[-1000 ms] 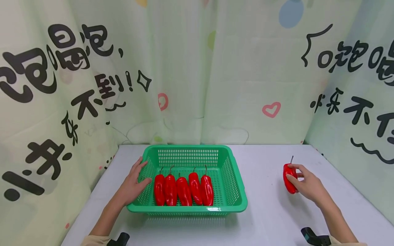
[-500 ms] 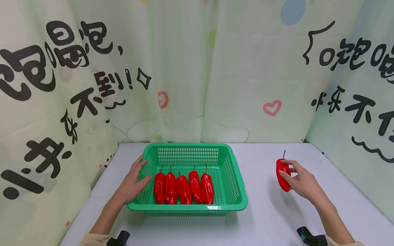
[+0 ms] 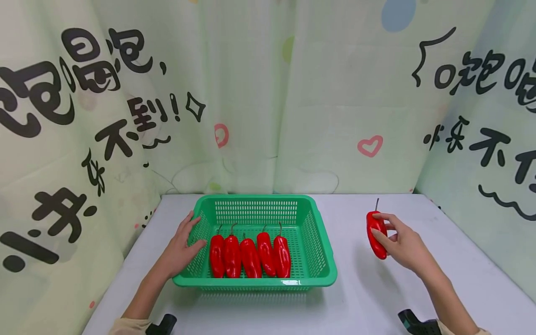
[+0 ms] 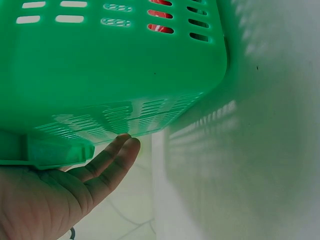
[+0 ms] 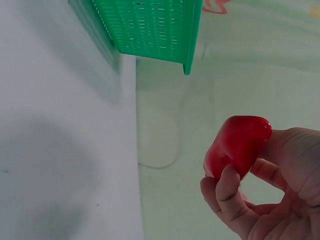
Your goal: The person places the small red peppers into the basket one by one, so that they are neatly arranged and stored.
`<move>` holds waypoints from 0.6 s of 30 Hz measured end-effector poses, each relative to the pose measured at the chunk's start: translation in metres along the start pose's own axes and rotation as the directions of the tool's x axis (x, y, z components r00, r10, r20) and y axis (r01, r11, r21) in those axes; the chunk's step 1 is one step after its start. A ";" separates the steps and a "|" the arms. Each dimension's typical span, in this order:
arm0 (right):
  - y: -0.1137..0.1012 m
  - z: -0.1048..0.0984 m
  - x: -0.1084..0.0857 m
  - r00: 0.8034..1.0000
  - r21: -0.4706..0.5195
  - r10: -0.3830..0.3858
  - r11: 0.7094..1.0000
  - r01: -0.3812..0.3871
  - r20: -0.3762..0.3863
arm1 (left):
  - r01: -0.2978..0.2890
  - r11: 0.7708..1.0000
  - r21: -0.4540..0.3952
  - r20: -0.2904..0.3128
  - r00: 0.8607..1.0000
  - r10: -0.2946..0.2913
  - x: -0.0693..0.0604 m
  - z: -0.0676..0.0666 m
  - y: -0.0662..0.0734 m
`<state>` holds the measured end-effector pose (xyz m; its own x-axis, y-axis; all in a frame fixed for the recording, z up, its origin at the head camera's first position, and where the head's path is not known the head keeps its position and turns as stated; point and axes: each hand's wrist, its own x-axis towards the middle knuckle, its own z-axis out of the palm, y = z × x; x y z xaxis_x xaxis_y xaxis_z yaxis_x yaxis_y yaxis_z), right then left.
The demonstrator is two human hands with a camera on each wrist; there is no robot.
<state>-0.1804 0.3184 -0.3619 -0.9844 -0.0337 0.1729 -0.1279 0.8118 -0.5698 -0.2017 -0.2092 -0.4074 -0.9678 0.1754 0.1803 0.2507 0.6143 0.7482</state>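
Note:
A green plastic basket [image 3: 255, 283] with slotted walls sits on the white table. Several red chili peppers [image 3: 250, 260] lie side by side inside it, stems pointing to the back. My left hand [image 3: 179, 252] holds the basket's left rim, the thumb over the inside; in the left wrist view its fingers [image 4: 112, 167] reach along the outer wall. Right of the basket, my right hand [image 3: 405, 244] pinches another red chili pepper [image 3: 375, 236] between thumb and fingers, stem up. That pepper hangs above the table, its shadow below it. The right wrist view shows its glossy lower end [image 5: 239, 142].
The white table [image 3: 351, 302] extends on both sides of the basket. A pale green curtain [image 3: 318, 116] with printed characters and hearts stands behind it and along both sides. A dark device is strapped at each wrist.
My right hand has moved left, toward the basket, carrying the chili pepper slightly higher. The left hand and the basket have stayed in place.

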 end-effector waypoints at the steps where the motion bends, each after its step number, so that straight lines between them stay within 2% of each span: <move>1: -0.002 0.000 0.000 1.000 0.002 -0.003 1.000 0.003 -0.002 | -0.001 1.000 -0.001 -0.001 1.000 0.001 0.000 0.000 0.000; 11: -0.018 0.006 -0.002 1.000 0.030 0.003 1.000 -0.003 0.000 | -0.004 1.000 0.002 0.002 1.000 0.004 0.001 0.001 0.000; 18: -0.031 0.011 -0.003 0.999 0.039 -0.033 0.999 0.033 -0.014 | 0.006 1.000 0.004 0.001 1.000 -0.006 0.001 0.001 -0.002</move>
<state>-0.1744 0.2864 -0.3536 -0.9778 -0.0517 0.2029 -0.1650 0.7869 -0.5947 -0.2037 -0.2093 -0.4093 -0.9694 0.1725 0.1747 0.2446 0.6183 0.7469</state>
